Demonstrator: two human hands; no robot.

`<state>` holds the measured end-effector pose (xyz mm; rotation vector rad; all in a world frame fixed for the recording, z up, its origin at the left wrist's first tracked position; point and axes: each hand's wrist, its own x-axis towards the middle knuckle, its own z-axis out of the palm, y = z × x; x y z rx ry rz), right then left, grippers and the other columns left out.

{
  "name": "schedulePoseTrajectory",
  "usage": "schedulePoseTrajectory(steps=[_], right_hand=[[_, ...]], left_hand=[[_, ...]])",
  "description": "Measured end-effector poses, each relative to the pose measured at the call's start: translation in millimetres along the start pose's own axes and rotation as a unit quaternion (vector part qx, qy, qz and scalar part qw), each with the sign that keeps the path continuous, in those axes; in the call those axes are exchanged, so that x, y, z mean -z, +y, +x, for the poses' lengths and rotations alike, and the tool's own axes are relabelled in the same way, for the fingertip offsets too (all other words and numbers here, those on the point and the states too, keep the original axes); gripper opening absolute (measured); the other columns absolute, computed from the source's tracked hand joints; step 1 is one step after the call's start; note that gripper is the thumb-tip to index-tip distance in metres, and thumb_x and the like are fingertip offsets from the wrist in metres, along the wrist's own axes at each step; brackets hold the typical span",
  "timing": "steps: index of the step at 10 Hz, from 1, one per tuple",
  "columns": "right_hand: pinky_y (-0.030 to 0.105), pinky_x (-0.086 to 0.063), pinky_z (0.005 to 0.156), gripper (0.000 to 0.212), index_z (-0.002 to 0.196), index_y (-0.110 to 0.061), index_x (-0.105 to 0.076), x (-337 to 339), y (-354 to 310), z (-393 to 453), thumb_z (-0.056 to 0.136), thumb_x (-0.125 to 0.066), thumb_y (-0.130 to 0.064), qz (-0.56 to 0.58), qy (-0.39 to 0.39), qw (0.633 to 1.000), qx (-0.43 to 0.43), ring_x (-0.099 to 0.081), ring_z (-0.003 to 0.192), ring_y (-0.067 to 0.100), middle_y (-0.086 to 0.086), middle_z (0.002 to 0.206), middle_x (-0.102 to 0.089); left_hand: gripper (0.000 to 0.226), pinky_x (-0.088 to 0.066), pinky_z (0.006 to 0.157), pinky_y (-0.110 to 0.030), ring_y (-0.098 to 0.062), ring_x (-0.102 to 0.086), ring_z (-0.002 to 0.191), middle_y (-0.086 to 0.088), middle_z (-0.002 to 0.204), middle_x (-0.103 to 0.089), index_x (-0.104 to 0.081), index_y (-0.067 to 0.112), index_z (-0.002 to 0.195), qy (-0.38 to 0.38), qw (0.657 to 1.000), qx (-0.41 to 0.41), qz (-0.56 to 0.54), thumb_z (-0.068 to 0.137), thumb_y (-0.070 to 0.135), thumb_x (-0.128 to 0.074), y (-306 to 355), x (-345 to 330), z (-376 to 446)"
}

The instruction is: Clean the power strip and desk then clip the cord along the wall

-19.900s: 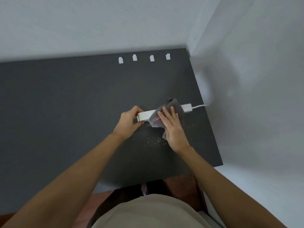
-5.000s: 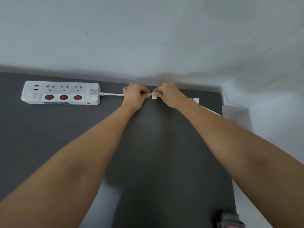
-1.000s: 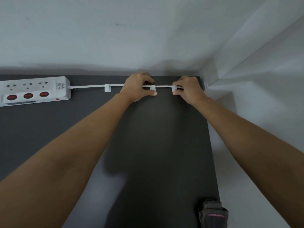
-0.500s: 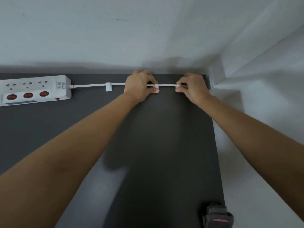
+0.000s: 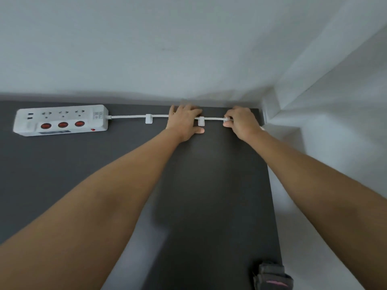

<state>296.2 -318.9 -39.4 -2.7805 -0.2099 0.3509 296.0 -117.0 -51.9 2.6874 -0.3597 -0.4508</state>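
A white power strip [image 5: 60,120] with three red switches lies flat at the back left of the dark desk [image 5: 209,195]. Its white cord [image 5: 129,116] runs right along the wall through a white clip [image 5: 148,118] and a second clip [image 5: 201,121]. My left hand [image 5: 185,121] rests over the cord just left of the second clip, fingers spread, thumb on the desk. My right hand [image 5: 240,122] pinches the cord further right, near the desk's back right corner. What lies under that hand is hidden.
A folded grey cloth [image 5: 272,276] lies at the desk's near right edge. White walls [image 5: 188,49] close the desk at the back and on the right, meeting at a corner [image 5: 266,107].
My left hand has flattened over the cord beside the second clip. My right hand keeps its pinch on the cord near the corner. The view has shifted slightly right, showing the whole power strip.
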Motion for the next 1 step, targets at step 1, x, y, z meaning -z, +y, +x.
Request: schedulePoseTrajectory(steps=[1], right_hand=[[0.049,-0.039,0.103,0.045,0.133,0.0,-0.046,10.2,-3.9,-14.2,0.098,-0.048,-0.028,-0.023,-0.062,0.998,-0.022,-0.047,0.121,0.042,0.026,0.132,-0.051]], left_hand=[[0.089,0.001,0.118,-0.059,-0.02,-0.008,0.151,-0.003,0.162,-0.013,-0.012,0.026,0.154,0.07,0.995,0.019,-0.067,0.085,0.037,-0.067,-8.8,-2.6,-58.7]])
